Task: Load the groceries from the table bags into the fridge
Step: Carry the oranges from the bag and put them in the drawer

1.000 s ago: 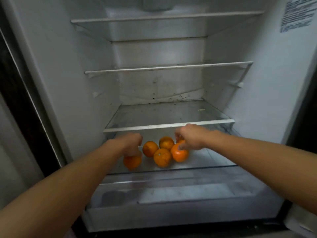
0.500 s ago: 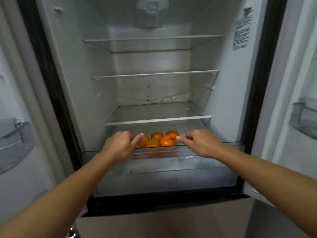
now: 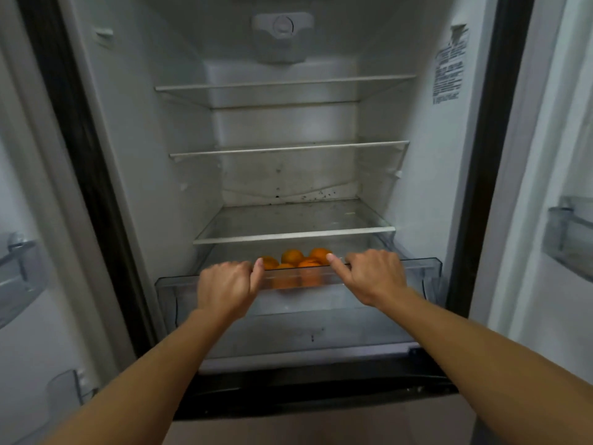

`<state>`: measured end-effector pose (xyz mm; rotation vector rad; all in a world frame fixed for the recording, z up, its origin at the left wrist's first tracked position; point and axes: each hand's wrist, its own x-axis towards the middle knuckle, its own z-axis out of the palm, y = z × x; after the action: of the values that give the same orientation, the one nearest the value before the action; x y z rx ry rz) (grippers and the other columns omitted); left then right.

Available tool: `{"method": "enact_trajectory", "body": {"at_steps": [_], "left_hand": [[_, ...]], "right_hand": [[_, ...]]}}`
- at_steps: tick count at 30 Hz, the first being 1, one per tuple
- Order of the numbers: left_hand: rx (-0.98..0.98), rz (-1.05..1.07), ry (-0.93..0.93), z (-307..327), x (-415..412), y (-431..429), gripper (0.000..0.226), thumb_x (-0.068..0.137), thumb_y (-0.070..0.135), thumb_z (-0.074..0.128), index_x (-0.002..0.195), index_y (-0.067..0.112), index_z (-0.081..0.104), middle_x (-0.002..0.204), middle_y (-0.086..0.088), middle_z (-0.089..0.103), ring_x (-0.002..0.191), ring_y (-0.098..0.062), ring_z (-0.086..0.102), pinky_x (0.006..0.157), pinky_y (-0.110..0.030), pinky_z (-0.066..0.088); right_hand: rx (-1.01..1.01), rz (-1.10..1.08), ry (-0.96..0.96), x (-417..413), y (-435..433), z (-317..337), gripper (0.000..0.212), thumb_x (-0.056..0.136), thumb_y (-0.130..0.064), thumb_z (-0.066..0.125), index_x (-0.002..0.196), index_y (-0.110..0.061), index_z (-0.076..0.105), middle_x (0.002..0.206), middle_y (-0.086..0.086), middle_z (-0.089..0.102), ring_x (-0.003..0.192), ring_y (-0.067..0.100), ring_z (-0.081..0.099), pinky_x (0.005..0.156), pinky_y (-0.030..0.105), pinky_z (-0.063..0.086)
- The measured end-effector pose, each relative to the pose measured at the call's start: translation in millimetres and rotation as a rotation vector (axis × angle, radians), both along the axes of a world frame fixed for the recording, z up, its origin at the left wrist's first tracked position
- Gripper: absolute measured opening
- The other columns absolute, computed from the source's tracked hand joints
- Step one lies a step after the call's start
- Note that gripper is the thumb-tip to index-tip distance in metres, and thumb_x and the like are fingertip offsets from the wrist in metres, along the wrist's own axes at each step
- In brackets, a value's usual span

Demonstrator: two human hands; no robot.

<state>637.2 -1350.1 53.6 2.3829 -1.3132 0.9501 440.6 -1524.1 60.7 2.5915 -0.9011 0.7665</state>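
As you drew back from the fridge (image 3: 134,139), its clear drawer (image 3: 426,268) at lower centre had slid partway in; your left hand (image 3: 224,287) and right hand (image 3: 375,277) had quit the fruit, fingers curled over its front rim, with the oranges (image 3: 292,256) stowed inside, so that load looked done.

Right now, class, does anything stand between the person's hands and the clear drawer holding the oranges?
Nothing visible does. The left hand and right hand both grip the front rim of the drawer; the oranges lie inside, behind it.
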Motion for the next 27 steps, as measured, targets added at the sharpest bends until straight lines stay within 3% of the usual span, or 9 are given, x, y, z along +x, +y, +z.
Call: {"method": "enact_trajectory", "body": {"at_steps": [3, 5, 8, 12, 16, 23, 27], "left_hand": [[-0.042, -0.027, -0.044, -3, 18, -17, 0.053, 0.094, 0.043, 0.025, 0.067, 0.016, 0.061, 0.072, -0.007, 0.062, 0.068, -0.031, 0.059, 0.054, -0.034, 0.040], [-0.063, -0.030, -0.054, -5, 29, -32, 0.048, 0.094, 0.038, 0.028, 0.081, 0.015, 0.068, 0.085, -0.008, 0.066, 0.079, -0.031, 0.061, 0.061, -0.036, 0.045], [-0.083, -0.040, -0.018, -3, 47, -53, 0.049, 0.092, 0.036, 0.029, 0.110, 0.014, 0.070, 0.111, -0.010, 0.068, 0.100, -0.030, 0.063, 0.077, -0.039, 0.049], [-0.035, -0.034, 0.037, -7, 70, -81, 0.052, 0.092, 0.036, 0.027, 0.114, 0.014, 0.068, 0.115, -0.010, 0.068, 0.105, -0.029, 0.063, 0.083, -0.041, 0.048], [-0.029, -0.032, 0.035, -13, 89, -104, 0.050, 0.090, 0.032, 0.028, 0.105, 0.010, 0.071, 0.098, -0.010, 0.072, 0.090, -0.029, 0.066, 0.077, -0.039, 0.048], [-0.130, -0.051, -0.038, -21, 103, -120, 0.045, 0.090, 0.029, 0.034, 0.105, 0.010, 0.072, 0.087, -0.009, 0.072, 0.076, -0.031, 0.066, 0.067, -0.036, 0.047], [-0.069, -0.041, -0.011, -19, 101, -117, 0.050, 0.091, 0.034, 0.030, 0.115, 0.010, 0.067, 0.091, -0.011, 0.071, 0.080, -0.033, 0.065, 0.070, -0.038, 0.047]], "right_hand": [[-0.019, -0.003, -0.110, 18, -16, -5, 0.068, 0.092, -0.065, 0.012, 0.076, -0.020, 0.061, 0.083, 0.004, 0.066, 0.082, 0.026, 0.060, 0.060, 0.031, 0.032], [-0.035, 0.024, -0.159, 31, -30, -7, 0.066, 0.091, -0.060, 0.014, 0.090, -0.019, 0.065, 0.093, 0.003, 0.065, 0.091, 0.025, 0.058, 0.068, 0.034, 0.039], [0.001, 0.008, -0.147, 53, -49, -7, 0.062, 0.092, -0.054, 0.016, 0.109, -0.020, 0.066, 0.116, 0.003, 0.064, 0.112, 0.024, 0.054, 0.084, 0.040, 0.042], [0.072, -0.050, -0.132, 78, -67, -10, 0.072, 0.088, -0.051, 0.006, 0.125, -0.021, 0.060, 0.138, 0.005, 0.054, 0.133, 0.022, 0.043, 0.099, 0.041, 0.035], [0.090, -0.095, -0.135, 101, -86, -20, 0.073, 0.088, -0.048, 0.003, 0.125, -0.022, 0.060, 0.137, 0.003, 0.056, 0.133, 0.021, 0.043, 0.099, 0.041, 0.034], [-0.032, -0.092, -0.275, 117, -108, -31, 0.047, 0.092, -0.040, 0.031, 0.104, -0.021, 0.072, 0.108, 0.006, 0.070, 0.112, 0.027, 0.059, 0.089, 0.041, 0.037], [0.040, -0.097, -0.177, 112, -102, -24, 0.056, 0.093, -0.049, 0.020, 0.115, -0.025, 0.066, 0.119, 0.005, 0.064, 0.120, 0.026, 0.050, 0.093, 0.043, 0.034]]}}
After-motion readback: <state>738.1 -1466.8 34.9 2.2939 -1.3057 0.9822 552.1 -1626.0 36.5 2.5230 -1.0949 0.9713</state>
